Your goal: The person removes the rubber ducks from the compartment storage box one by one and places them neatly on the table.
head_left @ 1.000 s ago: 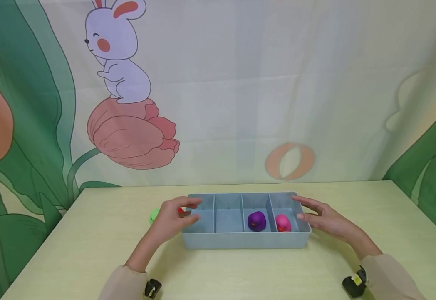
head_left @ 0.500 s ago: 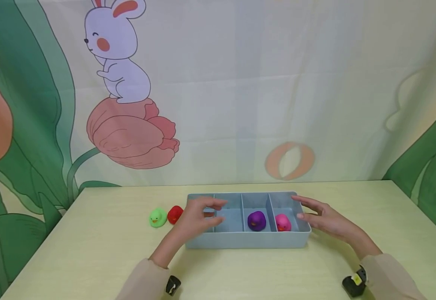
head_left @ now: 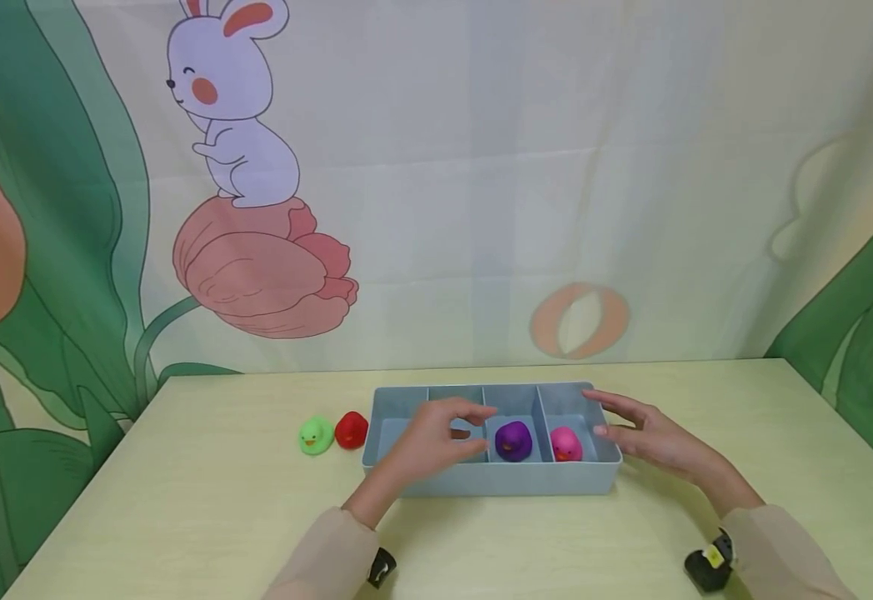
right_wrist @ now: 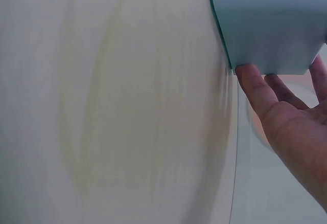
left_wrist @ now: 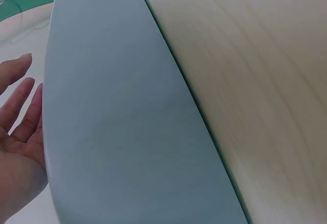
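Note:
A grey-blue divided box lies lengthwise across the table. A purple toy duck sits in its third compartment from the left, and a pink toy duck in the rightmost. My left hand hovers over the left half, fingers and thumb spread apart with nothing between them, tips close to the purple duck. The left wrist view catches that hand beyond the box's front wall. At the right end, my right hand touches the box with fingers extended; fingertips meet the end wall in the right wrist view.
Left of the box, a green toy duck and a red toy duck stand side by side on the pale wooden table. A printed curtain hangs behind the table's back edge.
My left hand has moved right, from the box's left end to near the purple duck, uncovering the red and green ducks. My right hand has stayed at the right end.

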